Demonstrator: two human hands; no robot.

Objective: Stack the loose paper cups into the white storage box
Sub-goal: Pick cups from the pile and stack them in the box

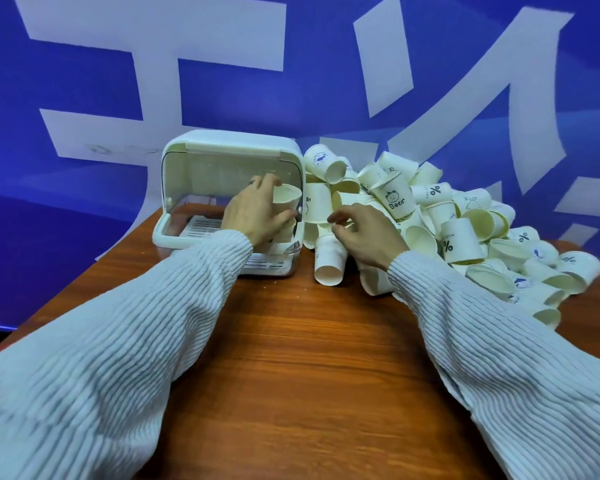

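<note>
The white storage box [201, 147] stands at the table's far left with its clear front lid swung up. Inside its opening, my left hand [253, 213] grips an upright paper cup [286, 199] that tops a short stack at the box's right side. A big heap of loose paper cups [465, 230] lies to the right of the box. My right hand [364, 233] rests on the heap's near-left edge, its fingers curled around a cup rim [343, 223]. One cup [328, 265] lies on its side just below that hand.
The brown wooden table [291, 358] stretches toward me between my two sleeved arms. A blue banner with large white characters [118, 81] hangs behind the table. The table's left edge [84, 282] runs diagonally near the box.
</note>
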